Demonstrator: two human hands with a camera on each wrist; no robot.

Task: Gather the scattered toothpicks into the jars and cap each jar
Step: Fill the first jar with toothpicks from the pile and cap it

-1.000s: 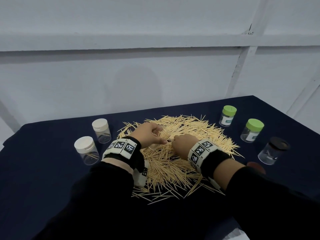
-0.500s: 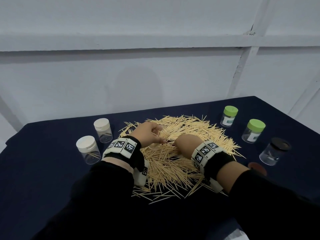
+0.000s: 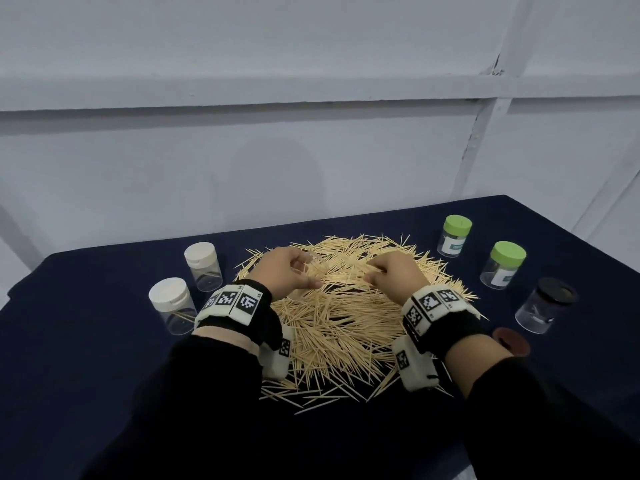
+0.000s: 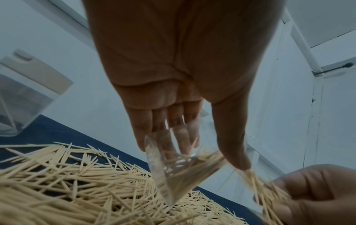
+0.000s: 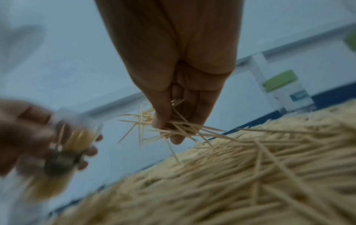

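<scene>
**Feeding a pinch of toothpicks into the open jar**

Big picture first: the toothpick pile [image 3: 346,317] covers the middle of the navy table [image 3: 86,358], barely dented imo. Five capped jars ring it: two white-lidded jars [image 3: 169,304] at left, two green-lidded jars [image 3: 504,265] far right, one dark-lidded jar [image 3: 545,308] near right w/ a loose brown lid [image 3: 512,341] just beside it.

My left hand [image 3: 285,271] holds a small clear jar [image 4: 173,164] over the pile's far part, fingers and thumb curled round it, mouth tipped toward the right; some toothpicks already inside. My right hand [image 3: 394,273] pinches a splayed bunch of toothpicks [image 5: 169,126] btwn thumb and fingers, just beside the jar mouth.

To do this well, I'd judge:
- Bunch is fanned out, points every way. Roll it btwn the fingertips so sticks lie parallel before feeding.
- Bring the jar nearer upright so the sticks slide in and stay.
- Keep both hands over the pile; strays drop back there, not onto cloth.
- Smaller pinches probably go in cleaner.
</scene>
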